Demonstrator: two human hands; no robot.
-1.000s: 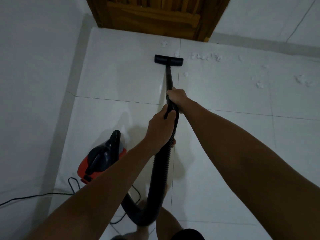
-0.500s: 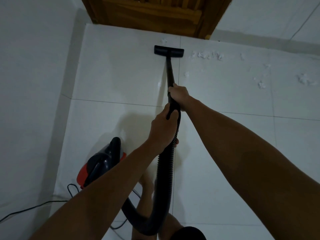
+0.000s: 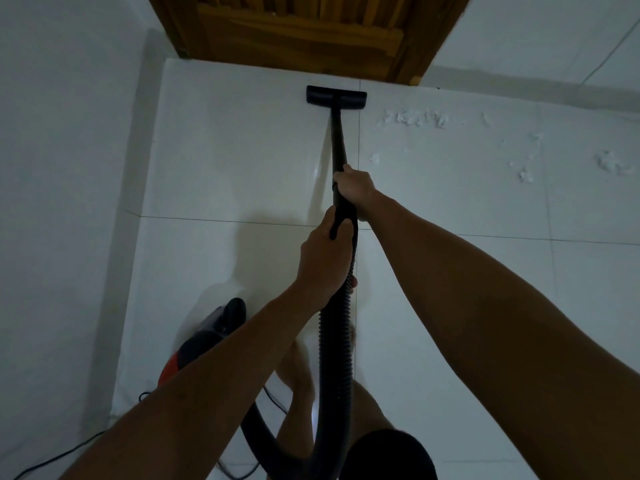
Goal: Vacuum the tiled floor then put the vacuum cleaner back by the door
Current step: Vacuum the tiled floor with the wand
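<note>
A black vacuum wand (image 3: 338, 140) runs from my hands to a flat black floor nozzle (image 3: 336, 95) lying on the white tiled floor (image 3: 221, 161), just short of the wooden door (image 3: 304, 32). My right hand (image 3: 355, 190) grips the wand higher up. My left hand (image 3: 325, 261) grips the handle where the ribbed black hose (image 3: 337, 358) begins. The red and black vacuum body (image 3: 204, 341) stands on the floor at lower left, partly hidden by my left forearm.
White fluff scraps (image 3: 415, 118) lie scattered on the tiles right of the nozzle, with more scraps (image 3: 613, 164) further right. A white wall (image 3: 69, 202) closes the left side. A black power cord (image 3: 59, 455) trails at bottom left. My bare legs show below the hose.
The nozzle has slid forward toward the door, over the scraps that lay in front of it. I have stepped forward, and the vacuum body now sits more under my left forearm.
</note>
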